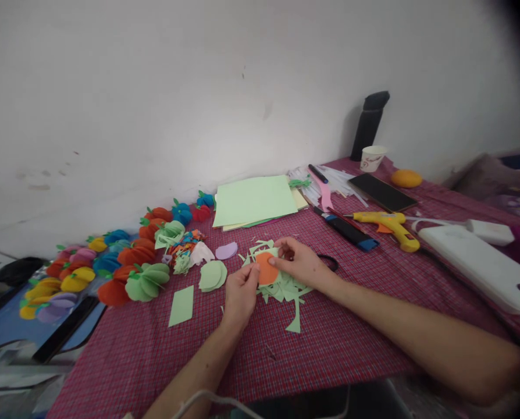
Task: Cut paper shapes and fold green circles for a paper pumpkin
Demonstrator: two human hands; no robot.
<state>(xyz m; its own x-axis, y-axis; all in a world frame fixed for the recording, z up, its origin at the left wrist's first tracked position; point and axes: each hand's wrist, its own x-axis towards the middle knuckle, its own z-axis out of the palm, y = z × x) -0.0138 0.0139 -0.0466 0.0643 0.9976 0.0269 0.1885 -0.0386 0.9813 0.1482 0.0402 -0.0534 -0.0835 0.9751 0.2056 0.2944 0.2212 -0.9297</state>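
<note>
An orange rounded paper cutout (267, 270) is held between my two hands, with light green paper behind it. My left hand (241, 289) pinches its left edge between thumb and fingers. On the opposite side, my right hand (301, 263) grips the upper right edge, thumb in front. Beneath lies a heap of light green paper scraps (286, 290). Left of my hands are a small stack of green rounded cutouts (213, 275), a lilac cutout (226, 251) and a green paper rectangle (181, 306). A black loop (330, 262) shows partly behind my right wrist.
Colourful paper pumpkins (140, 251) crowd the left side. Green sheets (255, 201) lie by the wall. To the right are a yellow glue gun (388, 224), a blue-black cutter (351, 231), a phone (382, 192), a paper cup (372, 158) and a white power bank (482, 267) with cables.
</note>
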